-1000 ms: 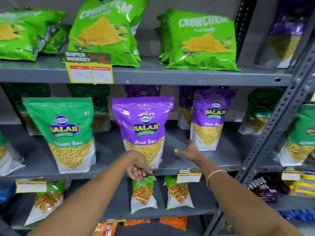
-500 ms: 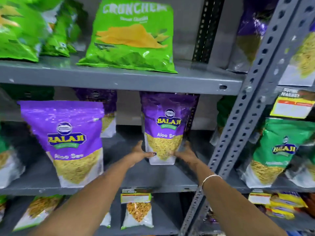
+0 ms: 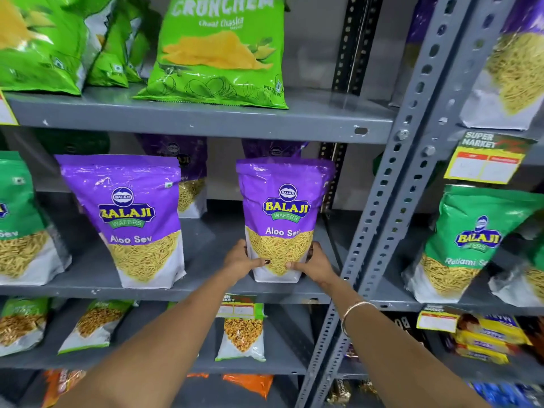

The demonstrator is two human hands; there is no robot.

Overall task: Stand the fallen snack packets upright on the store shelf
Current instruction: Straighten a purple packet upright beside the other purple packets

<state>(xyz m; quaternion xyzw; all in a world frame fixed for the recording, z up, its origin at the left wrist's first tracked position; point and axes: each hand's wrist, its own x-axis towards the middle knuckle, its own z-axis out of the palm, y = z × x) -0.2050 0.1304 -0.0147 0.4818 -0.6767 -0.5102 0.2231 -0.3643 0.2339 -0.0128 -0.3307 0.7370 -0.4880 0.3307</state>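
Both hands [image 3: 240,262] [image 3: 316,265] clasp the upright purple packet's [image 3: 282,213] lower sides.

From my feed the purple pouch [image 3: 282,219] in the middle reads "BALAJI WAFERS" and "Aloo Sev"; the other purple pouch [image 3: 132,219] left of it says the same; the green chips bag [image 3: 217,51] on the shelf above reads "CRUNCHEM" and "Chaat Chaska"; the green pouch [image 3: 474,242] on the right says "BALAJI", then "Ratlami" cut off; the yellow price tag [image 3: 485,159] is headed "SUPER MARKET"; I can't read its boxes.
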